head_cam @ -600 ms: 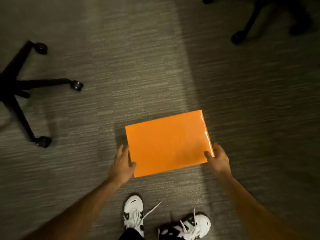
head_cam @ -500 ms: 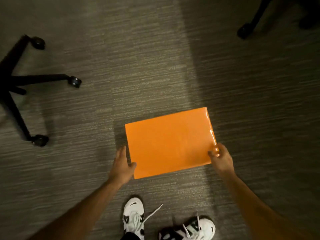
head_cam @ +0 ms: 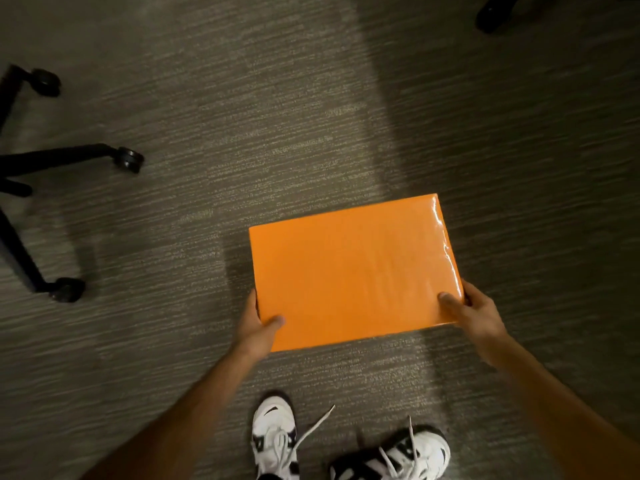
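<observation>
A flat orange box [head_cam: 353, 268] with a glossy wrap is low over the grey carpet [head_cam: 242, 116] in front of my feet. My left hand [head_cam: 258, 322] grips its near left corner, thumb on top and fingers down the left side. My right hand [head_cam: 476, 315] grips the near right corner, thumb lying on the top face and fingers curled round the right edge. Whether the box rests on the carpet or is just off it I cannot tell.
A black office chair base [head_cam: 31, 188] with castors stands at the left. Another chair's castor [head_cam: 491, 12] shows at the top right. My white and black shoes [head_cam: 277, 441] with loose laces are just below the box.
Both hands have closed onto the box's near corners: thumbs now lie on its top face, where before the hands sat beside its edges.
</observation>
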The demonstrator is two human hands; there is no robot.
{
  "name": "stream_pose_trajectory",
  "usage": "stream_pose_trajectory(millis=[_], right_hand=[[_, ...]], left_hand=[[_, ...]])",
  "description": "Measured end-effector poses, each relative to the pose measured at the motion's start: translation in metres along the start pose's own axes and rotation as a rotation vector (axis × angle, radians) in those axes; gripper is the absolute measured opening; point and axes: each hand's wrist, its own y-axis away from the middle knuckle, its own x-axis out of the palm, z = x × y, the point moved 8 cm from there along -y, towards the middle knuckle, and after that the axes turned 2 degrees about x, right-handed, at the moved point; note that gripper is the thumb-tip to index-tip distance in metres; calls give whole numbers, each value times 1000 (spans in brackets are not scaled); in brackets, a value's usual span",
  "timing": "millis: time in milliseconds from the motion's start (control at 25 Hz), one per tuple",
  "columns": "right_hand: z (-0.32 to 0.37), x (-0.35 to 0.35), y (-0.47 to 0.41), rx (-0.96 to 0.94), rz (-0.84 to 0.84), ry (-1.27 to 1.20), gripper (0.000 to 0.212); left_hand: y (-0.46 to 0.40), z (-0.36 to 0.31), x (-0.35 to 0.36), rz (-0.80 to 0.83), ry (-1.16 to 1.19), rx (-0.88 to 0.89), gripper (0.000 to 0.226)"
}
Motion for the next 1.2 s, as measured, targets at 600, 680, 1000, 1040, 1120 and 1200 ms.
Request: stream_pose_trajectory(millis=[600,680,1000,1040,1120,1200], right_hand=[[104,-329,188,150,-260,-439,47],[99,-358,183,169,-302,-492,45],[9,-421,95,287,-526,-522,31],[-11,-426,79,314,-559,-531,24],[-41,-430,47,333,-604,-552,9],[-63,-426,12,315,-613,-545,7]], left_hand=[[155,-428,164,240,-200,398,80],[154,-456,208,283,-236,450,79],[87,-516,419,390,-444,586,96],[76,-515,449,423,-459,604,99],[53,-517,500,463,-512,674,99],[27,-520,553,438,-585,753,96]])
